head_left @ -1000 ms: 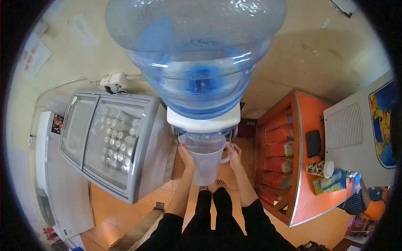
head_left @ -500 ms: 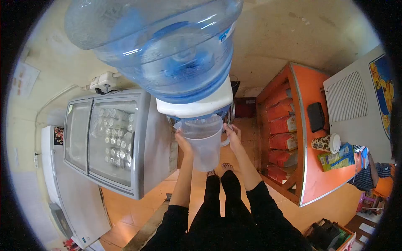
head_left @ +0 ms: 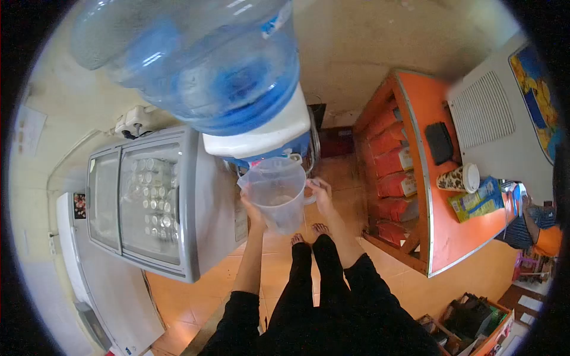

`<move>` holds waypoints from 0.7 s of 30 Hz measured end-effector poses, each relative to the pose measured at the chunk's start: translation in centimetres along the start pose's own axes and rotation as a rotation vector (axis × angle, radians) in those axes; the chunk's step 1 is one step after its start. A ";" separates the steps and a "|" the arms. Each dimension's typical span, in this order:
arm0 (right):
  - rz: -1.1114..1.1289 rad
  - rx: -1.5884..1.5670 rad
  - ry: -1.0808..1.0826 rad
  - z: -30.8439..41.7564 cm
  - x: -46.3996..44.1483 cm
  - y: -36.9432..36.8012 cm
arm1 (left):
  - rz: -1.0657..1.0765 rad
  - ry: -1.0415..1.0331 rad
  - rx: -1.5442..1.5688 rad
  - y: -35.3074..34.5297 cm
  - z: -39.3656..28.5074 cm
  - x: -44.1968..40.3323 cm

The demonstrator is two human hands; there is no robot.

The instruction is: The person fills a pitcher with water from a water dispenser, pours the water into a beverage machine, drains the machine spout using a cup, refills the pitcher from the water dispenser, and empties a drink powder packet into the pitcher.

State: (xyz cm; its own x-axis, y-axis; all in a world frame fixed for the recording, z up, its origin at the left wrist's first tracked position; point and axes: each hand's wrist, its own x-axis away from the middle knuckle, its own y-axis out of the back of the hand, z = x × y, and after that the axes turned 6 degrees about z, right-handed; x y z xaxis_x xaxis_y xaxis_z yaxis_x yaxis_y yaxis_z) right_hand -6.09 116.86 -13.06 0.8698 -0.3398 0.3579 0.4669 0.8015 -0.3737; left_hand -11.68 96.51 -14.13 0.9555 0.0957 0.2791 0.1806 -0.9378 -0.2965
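The left hand (head_left: 255, 213), half curled, is cupping the jug (head_left: 276, 193) while the right hand (head_left: 321, 194) is gripping its handle (head_left: 310, 200) — probably to share the weight — near the dispenser (head_left: 261, 139).

Soft light leaves pale glints on the water bottle (head_left: 208, 74) and floor (head_left: 178, 296). Fisheye distortion curves the edges into black corners; fine details look slightly blurred.
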 end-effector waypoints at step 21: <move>-0.714 -0.105 0.826 18.6 55.9 28.7 | 1.143 0.197 0.048 -26.8 -10.0 49.9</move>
State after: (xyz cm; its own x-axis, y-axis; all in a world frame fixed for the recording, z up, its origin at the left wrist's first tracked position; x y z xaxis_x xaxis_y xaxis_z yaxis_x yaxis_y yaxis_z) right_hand 52.98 130.01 12.09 0.2141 -0.9655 -0.1481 0.8830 0.2561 -0.3933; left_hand 28.86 123.03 16.88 0.5147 -0.8566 -0.0376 -0.7516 -0.4296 -0.5006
